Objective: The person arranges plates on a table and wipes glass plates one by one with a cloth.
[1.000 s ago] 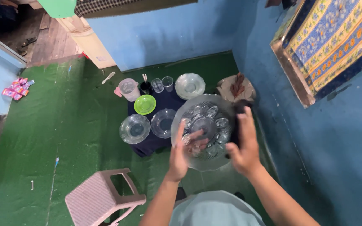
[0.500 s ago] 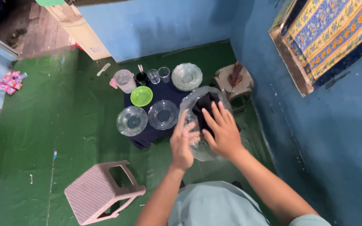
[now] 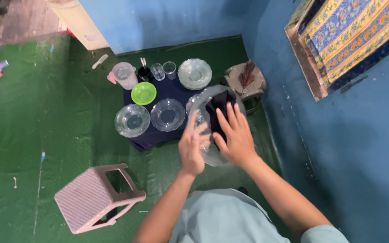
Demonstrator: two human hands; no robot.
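Glass platter point(image 3: 203, 108) held by both hands; two glass bowls point(image 3: 133, 120) beside.

Your right hand point(image 3: 234, 135) and dark cloth point(image 3: 220, 108) hide most of the glass platter point(image 3: 199, 105); its pattern blurs.
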